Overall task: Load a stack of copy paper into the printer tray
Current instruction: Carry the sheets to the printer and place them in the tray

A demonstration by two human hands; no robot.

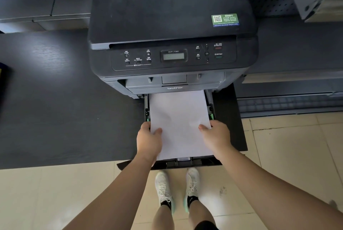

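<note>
A dark grey printer stands on a black desk. Its paper tray is pulled out toward me over the desk's front edge. A white stack of copy paper lies in the tray, its far end under the printer's front. My left hand grips the stack's left edge near the front, thumb on top. My right hand grips the right edge the same way. Green guide tabs show at both tray sides beside my hands.
The black desk spreads wide to the left of the printer. A grey unit with a ribbed ledge stands at the right. Beige floor tiles and my white shoes are below the tray.
</note>
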